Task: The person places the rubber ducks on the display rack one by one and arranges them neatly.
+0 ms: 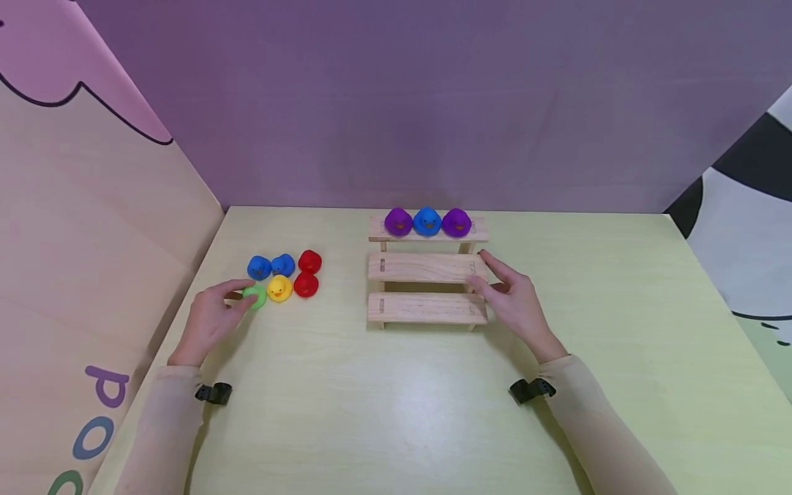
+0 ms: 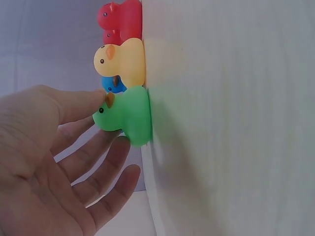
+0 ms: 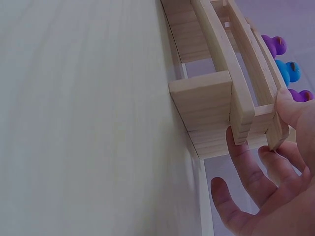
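Note:
My left hand (image 1: pixel 213 320) pinches a green rubber duck (image 2: pixel 129 118) by its head, thumb on one side and fingers on the other. The duck's base touches the table. Right beside it stands a yellow duck (image 1: pixel 280 289), with two blue ducks (image 1: pixel 259 267) behind and two red ducks (image 1: pixel 306 284) to the right. A three-step wooden stand (image 1: pixel 427 308) is at the middle of the table. With thumb and fingers, my right hand (image 1: pixel 516 302) grips the right end of its middle step. Along the top step sit two purple ducks (image 1: pixel 399 223) with a blue duck (image 1: pixel 427 221) between them.
The pale wooden table (image 1: pixel 371 405) meets a purple wall panel (image 1: pixel 396 103) at the back. A printed side panel (image 1: pixel 93 227) borders it on the left, and another printed panel (image 1: pixel 749 240) on the right.

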The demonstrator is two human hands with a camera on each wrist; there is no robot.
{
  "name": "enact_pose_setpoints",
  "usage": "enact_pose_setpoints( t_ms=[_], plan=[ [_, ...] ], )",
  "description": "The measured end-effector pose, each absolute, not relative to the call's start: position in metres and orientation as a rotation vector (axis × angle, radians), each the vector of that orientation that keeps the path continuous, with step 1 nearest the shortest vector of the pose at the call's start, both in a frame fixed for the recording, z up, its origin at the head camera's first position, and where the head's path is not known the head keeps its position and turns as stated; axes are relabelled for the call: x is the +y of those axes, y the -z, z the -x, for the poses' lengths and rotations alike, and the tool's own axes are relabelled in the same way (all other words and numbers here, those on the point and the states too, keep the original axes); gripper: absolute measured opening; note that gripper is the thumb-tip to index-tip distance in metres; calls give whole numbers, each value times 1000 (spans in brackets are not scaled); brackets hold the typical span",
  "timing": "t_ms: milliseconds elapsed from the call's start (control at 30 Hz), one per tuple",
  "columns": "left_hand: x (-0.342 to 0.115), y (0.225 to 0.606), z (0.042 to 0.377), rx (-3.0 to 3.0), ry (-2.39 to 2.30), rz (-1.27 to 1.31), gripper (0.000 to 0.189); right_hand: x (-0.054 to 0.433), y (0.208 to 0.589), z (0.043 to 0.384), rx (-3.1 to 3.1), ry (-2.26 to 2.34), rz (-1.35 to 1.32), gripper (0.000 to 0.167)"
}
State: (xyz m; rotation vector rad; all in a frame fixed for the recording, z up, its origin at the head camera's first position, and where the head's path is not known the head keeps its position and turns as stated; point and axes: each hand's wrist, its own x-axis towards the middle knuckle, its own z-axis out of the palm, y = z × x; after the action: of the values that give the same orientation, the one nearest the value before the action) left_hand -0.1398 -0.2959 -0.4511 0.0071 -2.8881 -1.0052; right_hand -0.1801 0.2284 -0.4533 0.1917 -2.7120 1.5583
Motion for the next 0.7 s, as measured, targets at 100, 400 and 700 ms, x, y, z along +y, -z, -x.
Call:
enact_pose_setpoints(
  t_ms=[100, 400, 700],
  plan=[
    [-296, 451, 141, -2887, 998, 0, 37, 228, 453, 180, -2706, -1573, -196, 71],
    [-294, 448, 141, -2884, 1013, -1, 37, 228, 453, 181, -2714, -1555, -194, 70],
    [-291, 436, 141, -2838, 1041, 44, 38, 228, 453, 179, -2722, -1540, -184, 70]
  ],
)
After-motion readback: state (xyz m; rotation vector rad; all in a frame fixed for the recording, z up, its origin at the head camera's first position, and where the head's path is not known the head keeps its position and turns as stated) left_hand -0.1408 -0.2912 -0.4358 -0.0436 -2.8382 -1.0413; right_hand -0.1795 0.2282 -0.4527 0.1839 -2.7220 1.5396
